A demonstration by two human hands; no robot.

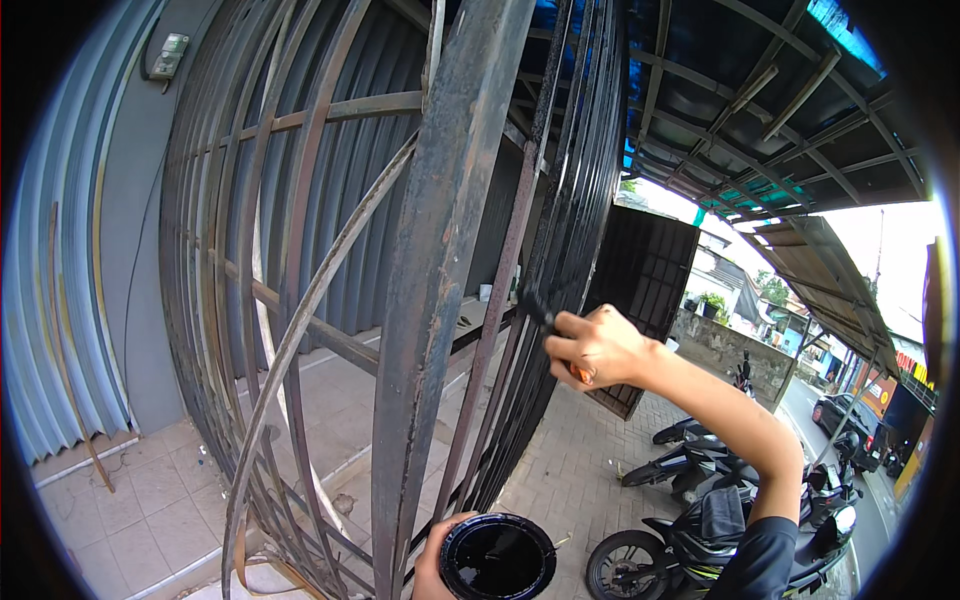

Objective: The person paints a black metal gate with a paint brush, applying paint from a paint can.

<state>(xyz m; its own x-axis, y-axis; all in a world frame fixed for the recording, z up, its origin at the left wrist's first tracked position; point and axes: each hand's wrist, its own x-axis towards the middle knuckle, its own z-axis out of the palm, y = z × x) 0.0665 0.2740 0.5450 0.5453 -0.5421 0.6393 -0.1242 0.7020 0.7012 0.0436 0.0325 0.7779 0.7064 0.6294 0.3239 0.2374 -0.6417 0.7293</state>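
My right hand (596, 349) grips a paintbrush (537, 307) with black bristles and an orange part on its handle. The brush is at a bar of the metal bar fence (555, 225), where many bars are glossy black. Low in the view, my left hand (431, 559) holds a round can of black paint (498, 559) from its left side. A thick, worn metal post (450, 225) stands left of the brush. The bar nearest the brush (499, 292) is reddish brown lower down and black near its top.
Brownish unpainted bars (292, 225) curve across the left, with a loose-looking slanting strip (322, 300) in front. Parked motorcycles (675, 547) stand on the paving at lower right. A dark metal gate (637, 277) is beyond the fence, and a car (847, 424) is on the road.
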